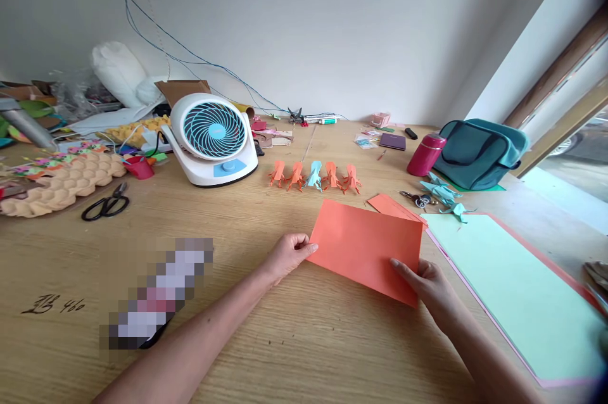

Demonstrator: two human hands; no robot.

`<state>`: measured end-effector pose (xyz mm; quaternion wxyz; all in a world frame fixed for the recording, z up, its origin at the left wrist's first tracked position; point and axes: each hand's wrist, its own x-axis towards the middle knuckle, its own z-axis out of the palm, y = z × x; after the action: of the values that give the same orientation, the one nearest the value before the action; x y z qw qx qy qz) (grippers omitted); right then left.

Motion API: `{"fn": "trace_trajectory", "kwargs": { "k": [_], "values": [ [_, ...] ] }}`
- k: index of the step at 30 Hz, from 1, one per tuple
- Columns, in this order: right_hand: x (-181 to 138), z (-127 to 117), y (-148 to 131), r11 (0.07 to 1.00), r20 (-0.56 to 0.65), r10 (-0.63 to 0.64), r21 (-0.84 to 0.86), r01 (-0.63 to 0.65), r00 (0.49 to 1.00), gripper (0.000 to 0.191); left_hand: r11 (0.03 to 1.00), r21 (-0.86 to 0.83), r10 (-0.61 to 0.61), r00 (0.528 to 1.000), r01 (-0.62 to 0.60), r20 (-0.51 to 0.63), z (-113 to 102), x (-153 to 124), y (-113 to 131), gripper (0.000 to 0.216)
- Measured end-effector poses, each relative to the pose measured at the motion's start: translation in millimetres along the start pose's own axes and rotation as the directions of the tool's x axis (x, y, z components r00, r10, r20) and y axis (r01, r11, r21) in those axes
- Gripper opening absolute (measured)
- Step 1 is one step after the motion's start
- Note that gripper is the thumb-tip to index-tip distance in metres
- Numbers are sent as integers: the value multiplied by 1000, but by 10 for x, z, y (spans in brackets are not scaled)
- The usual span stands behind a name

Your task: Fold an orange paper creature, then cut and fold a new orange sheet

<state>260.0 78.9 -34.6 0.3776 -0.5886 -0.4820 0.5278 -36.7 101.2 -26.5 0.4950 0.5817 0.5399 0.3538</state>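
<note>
An orange sheet of paper [365, 246] lies flat on the wooden table [266, 340] in front of me. My left hand [287, 255] pinches its left corner with fingers closed. At the sheet's near right edge my right hand [425, 284] presses down on it, fingers together and thumb under or beside the edge. A smaller orange piece [392, 206] lies just behind the sheet.
A row of small folded paper figures [315, 176], orange and one blue, stands behind the sheet. A white desk fan [213, 138], black scissors [105, 204], a pink bottle [426, 154], a teal bag [479, 151], large mint paper [513, 290] and teal folded figures [444, 195] surround it.
</note>
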Motion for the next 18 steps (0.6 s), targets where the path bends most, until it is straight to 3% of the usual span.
{"fn": "trace_trajectory", "kwargs": {
  "k": [7,18],
  "values": [
    [-24,2,-49,993,5,-1,117,1,1000,45,999,-36,-22,1000,22,-10,3,-7,16,44],
    [-64,71,-33,993,0,-50,-108,50,999,53,996,-69,-50,998,49,-22,11,-5,16,47]
  ]
}}
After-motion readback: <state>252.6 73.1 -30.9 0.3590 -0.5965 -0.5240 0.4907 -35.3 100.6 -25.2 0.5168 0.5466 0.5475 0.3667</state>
